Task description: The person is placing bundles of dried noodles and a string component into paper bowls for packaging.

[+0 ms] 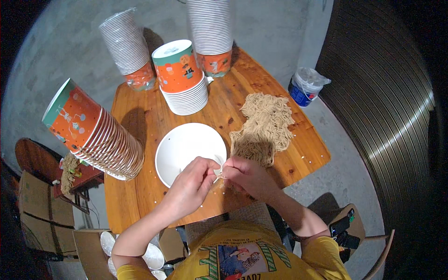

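Observation:
My left hand (193,179) and my right hand (247,176) meet at the near right rim of a white paper bucket (184,149). Both have thumb and fingers pinched together. Between the fingertips shows a short bit of thin tan string (220,177); most of it is hidden by the fingers. Just beyond my right hand lies a heap of tan strings (268,121), spread over the table's right side, its near part in shadow. At the left leans a tall stack of orange and green paper buckets (105,133), with tan string draped around its lower rims.
All this is on a wooden table (298,154). Toward its far side stand an orange bucket stack (182,77) and two plastic-wrapped stacks (123,44) (210,28). A blue-and-white pail (305,88) is on the floor at right. Cardboard boxes (44,210) are at lower left.

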The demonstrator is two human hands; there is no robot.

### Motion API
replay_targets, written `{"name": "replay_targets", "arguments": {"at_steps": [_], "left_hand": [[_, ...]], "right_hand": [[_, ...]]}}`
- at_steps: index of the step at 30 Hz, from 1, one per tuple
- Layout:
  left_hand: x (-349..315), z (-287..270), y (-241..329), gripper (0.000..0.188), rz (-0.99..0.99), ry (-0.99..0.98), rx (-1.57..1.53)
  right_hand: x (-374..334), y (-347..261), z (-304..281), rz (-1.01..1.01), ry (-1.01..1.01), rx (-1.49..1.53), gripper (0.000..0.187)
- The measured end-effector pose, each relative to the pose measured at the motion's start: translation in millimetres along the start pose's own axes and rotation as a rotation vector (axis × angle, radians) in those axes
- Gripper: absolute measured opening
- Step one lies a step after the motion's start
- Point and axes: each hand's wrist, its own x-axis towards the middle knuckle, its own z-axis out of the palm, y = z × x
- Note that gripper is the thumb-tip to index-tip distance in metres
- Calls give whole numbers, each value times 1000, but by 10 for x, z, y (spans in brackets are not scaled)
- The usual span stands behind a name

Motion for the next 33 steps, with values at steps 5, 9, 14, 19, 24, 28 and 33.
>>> {"name": "replay_targets", "arguments": {"at_steps": [5,9,14,19,24,28,33], "left_hand": [[-13,19,-44,8,135,58,103],[-2,20,-11,7,123,82,122],[-3,19,-27,8,144,92,124],[2,20,-49,9,173,109,162],[-14,26,-15,6,235,139,327],[-48,-15,-80,6,252,184,384],[-356,69,-125,9,163,527,164]], "right_hand": [[-42,42,3,-11,-27,-50,21],[-71,288,29,-52,-53,-55,18],[-211,192,127,26,-48,-42,14],[-226,206,184,-37,-14,-114,12],[-228,392,290,-139,10,-98,10],[-255,292,369,-100,43,-68,13],[-376,297,392,-218,66,-297,17]]}}
